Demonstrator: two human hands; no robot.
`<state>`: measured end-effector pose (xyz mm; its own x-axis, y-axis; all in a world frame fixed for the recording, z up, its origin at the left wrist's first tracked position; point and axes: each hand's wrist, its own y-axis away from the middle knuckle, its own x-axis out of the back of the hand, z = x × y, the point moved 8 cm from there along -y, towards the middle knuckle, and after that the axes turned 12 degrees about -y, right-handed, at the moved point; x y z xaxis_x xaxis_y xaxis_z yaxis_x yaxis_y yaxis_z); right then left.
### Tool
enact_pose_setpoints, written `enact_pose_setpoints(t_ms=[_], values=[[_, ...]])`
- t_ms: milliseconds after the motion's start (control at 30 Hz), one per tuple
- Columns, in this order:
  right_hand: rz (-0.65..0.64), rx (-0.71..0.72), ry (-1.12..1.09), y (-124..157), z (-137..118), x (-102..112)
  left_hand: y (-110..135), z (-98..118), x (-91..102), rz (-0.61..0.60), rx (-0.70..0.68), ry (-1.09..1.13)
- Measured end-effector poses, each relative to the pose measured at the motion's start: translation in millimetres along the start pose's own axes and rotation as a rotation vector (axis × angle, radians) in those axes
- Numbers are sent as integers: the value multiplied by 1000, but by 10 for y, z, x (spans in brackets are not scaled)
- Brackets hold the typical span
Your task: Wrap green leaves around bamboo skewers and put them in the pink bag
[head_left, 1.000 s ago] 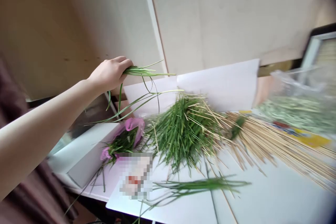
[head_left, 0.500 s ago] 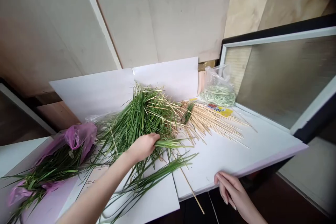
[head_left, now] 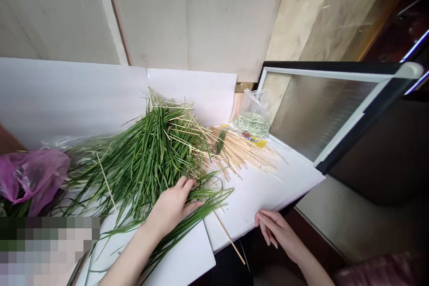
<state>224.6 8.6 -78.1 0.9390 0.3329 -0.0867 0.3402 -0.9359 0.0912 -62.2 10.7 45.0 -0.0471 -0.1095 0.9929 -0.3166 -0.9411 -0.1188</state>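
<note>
My left hand (head_left: 174, 203) is over loose garlic chives (head_left: 191, 225) at the front of the table, thumb spread from the fingers, with leaves passing under and between them. Right behind it rises a large heap of garlic chives (head_left: 150, 152) with several thin sticks lying across it. My right hand (head_left: 275, 230) is at the table's front edge, fingers loosely bent and slightly apart, with nothing visible in it. A pile of bamboo skewers (head_left: 251, 154) fans out right of the heap, with a small bunch of chives (head_left: 220, 140) on top. One skewer (head_left: 231, 239) juts over the front edge.
A clear plastic bag (head_left: 253, 118) of pale green pieces stands at the back right, beside a framed glass panel (head_left: 321, 116). A purple plastic bag (head_left: 36, 176) lies at the left. White boards (head_left: 191, 87) line the back of the white table (head_left: 264, 183).
My view has turned to the right. My left hand has lowered its chives onto the front bunch and its thumb has spread. My right hand stays by the table edge.
</note>
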Motion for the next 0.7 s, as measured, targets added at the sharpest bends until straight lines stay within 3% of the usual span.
enact_pose_setpoints(t_ms=[100,167,300,433,700], values=[[17,81,371,-104,-339,212,41,93,-191,-64,-47,-3],[139,177,649,-248,-636,432,51,113,-301,-76,-48,-11],[316,214,939,-638,-1050,735,51,77,-372,-9,-65,90],[356,134,1192,-1047,-1176,722,69,4,-354,43,-73,164],[313,-104,1484,-1617,-1035,492,83,23,-307,102,-98,271]])
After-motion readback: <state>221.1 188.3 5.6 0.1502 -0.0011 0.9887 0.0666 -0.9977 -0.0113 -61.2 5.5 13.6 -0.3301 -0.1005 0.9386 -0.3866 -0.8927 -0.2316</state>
